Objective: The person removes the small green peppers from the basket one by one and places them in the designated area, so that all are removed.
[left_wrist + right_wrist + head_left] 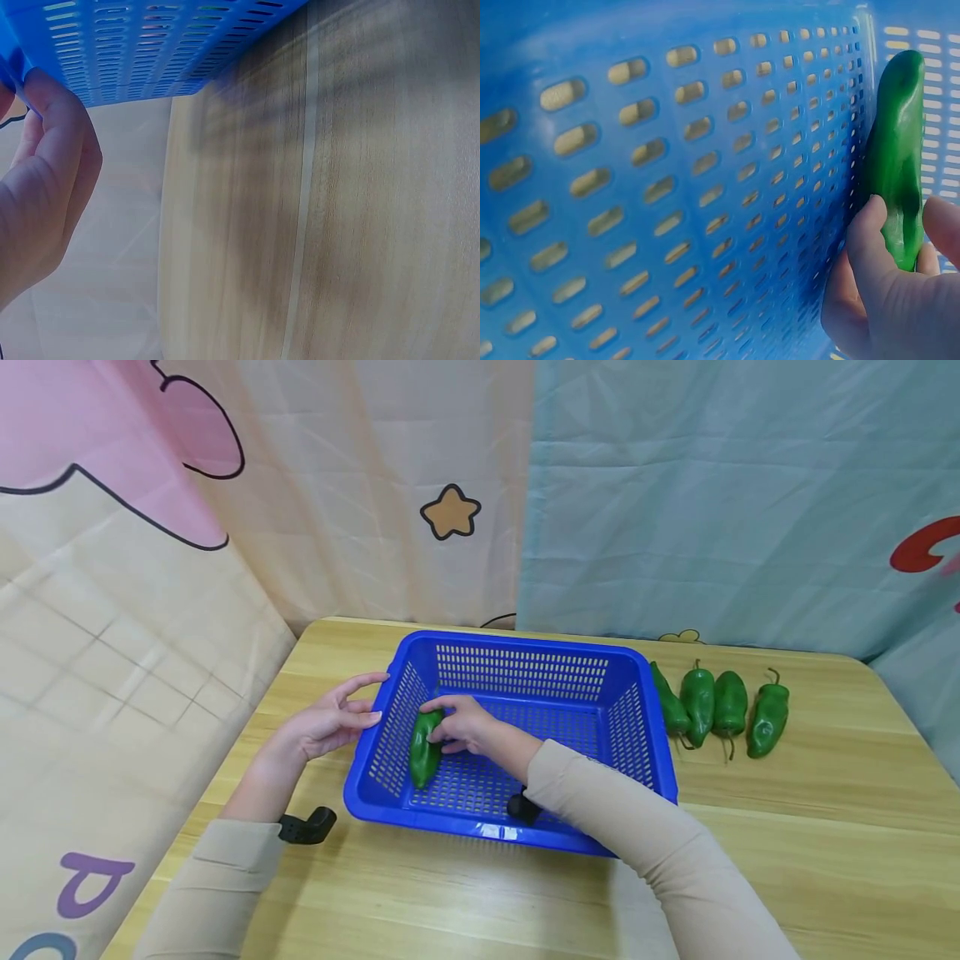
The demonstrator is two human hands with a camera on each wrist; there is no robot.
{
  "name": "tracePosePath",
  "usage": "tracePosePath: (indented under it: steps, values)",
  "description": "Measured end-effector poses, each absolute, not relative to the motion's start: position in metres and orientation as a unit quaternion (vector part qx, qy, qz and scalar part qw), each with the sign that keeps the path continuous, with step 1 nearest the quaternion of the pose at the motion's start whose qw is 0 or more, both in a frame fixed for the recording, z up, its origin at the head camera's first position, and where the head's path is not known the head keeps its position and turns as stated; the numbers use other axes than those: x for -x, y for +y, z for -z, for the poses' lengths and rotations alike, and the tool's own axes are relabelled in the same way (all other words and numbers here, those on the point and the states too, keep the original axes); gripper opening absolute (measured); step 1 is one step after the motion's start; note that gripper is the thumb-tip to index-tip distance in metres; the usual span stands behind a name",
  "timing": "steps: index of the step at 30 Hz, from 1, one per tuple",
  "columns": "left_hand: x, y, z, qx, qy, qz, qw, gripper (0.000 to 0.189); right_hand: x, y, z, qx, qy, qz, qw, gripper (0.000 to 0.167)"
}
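A blue plastic basket [517,837] with slotted walls stands on the wooden table. Inside it, by the left wall, lies a long green pepper [424,762]. My right hand [468,727] reaches into the basket and grips this pepper at one end. In the right wrist view, the thumb and fingers close around the lower end of the pepper [901,142], which stands close along the slotted wall. My left hand [330,718] holds the basket's left rim; the left wrist view has its fingers [64,131] pinching the rim.
To the right of the basket, several green peppers [697,703] lie on the wooden table [825,827], the nearest one partly behind the basket's rim. Printed curtains [637,527] hang behind the table and along its left side.
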State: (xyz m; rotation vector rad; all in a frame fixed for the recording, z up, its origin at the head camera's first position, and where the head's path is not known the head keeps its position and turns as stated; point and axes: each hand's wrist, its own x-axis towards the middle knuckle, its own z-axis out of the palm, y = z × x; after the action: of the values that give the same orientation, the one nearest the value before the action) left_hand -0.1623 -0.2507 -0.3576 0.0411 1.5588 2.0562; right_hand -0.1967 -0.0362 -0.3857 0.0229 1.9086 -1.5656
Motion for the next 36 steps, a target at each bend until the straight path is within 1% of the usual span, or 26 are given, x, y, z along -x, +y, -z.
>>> tracePosePath:
  steps: [10, 23, 32, 36]
  values:
    - [0.1626, -0.2498, 0.3566, -0.013, 0.581, -0.765, 0.278, 0.054, 0.1963, -0.0361, 0.3841, 0.008, 0.747, 0.578, 0.327, 0.052]
    - [0.1627, -0.2511, 0.3578, -0.010, 0.581, -0.765, 0.278, 0.053, 0.1901, -0.0422, 0.3860, 0.027, 0.747, 0.585, 0.315, 0.056]
    - [0.1629, -0.2509, 0.3577, -0.011, 0.575, -0.769, 0.279, 0.054, 0.1872, -0.0455, 0.3846, 0.031, 0.755, 0.585, 0.295, 0.053]
    - [0.1630, -0.2506, 0.3575, -0.011, 0.577, -0.768, 0.279, 0.054, 0.1878, -0.0455, 0.3850, 0.030, 0.747, 0.594, 0.297, 0.051]
